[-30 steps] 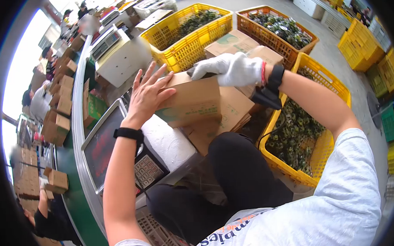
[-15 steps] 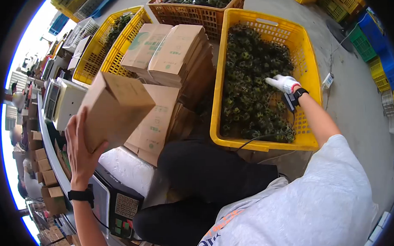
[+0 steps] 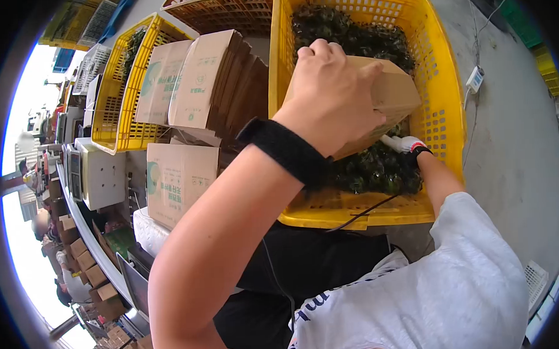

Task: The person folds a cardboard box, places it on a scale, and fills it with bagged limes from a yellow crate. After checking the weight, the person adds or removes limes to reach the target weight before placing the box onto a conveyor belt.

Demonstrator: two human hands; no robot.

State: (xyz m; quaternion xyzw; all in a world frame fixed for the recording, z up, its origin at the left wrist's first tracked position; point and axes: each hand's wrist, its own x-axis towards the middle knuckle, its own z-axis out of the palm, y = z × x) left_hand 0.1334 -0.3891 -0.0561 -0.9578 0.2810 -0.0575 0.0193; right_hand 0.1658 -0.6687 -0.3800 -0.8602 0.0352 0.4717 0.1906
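My bare left hand (image 3: 335,95) is wrapped round a brown cardboard box (image 3: 397,96), tilted over the large yellow crate (image 3: 444,101). Dark green leafy plants in small clumps (image 3: 323,28) lie in this crate, partly covered by the box and my left arm. My right hand (image 3: 404,143), in a white glove, is low in the crate beside the plants, just under the box's lower edge. Its fingers are partly hidden, and what they may hold cannot be seen.
Stacks of flat cardboard boxes (image 3: 193,79) stand left of the crate. Further left are a smaller yellow crate (image 3: 130,127) and a white foam box (image 3: 104,171). A brown crate (image 3: 237,13) is behind. A cable (image 3: 361,215) crosses the large crate's near rim.
My left hand has carried the box from the left side across to above the large yellow crate. My right hand has moved lower in the crate, and the view has shifted.
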